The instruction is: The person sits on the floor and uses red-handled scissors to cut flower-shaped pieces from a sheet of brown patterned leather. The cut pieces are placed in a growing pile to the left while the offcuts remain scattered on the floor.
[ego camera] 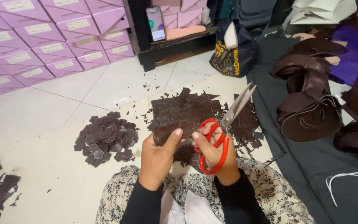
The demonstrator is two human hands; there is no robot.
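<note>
A person sits on the floor, seen from above, with a lap covered in black-and-white floral fabric (266,186) nearest the camera. The left hand (158,155) grips the near edge of a dark brown sheet of thin leather-like material (183,114), thumb on top and fingers curled beneath, seemingly to keep it taut and raised off the lap. The right hand (214,149) has its fingers threaded through the loops of red-handled scissors with long silver blades (224,128); the blades point up and away, slightly parted, apart from the sheet's edge. The sheet lies just ahead of both hands, ragged and full of flower-shaped holes, with faint outlines on what remains. To its left, on a cream floor covering (54,174), rests a heap of small dark brown flower-shaped cut-outs (106,139), kept near yet apart from the scraps. To the right lie curved brown leather pieces (307,103) on grey cloth. Farthest off, lilac cardboard boxes (42,41) stand stacked.
</note>
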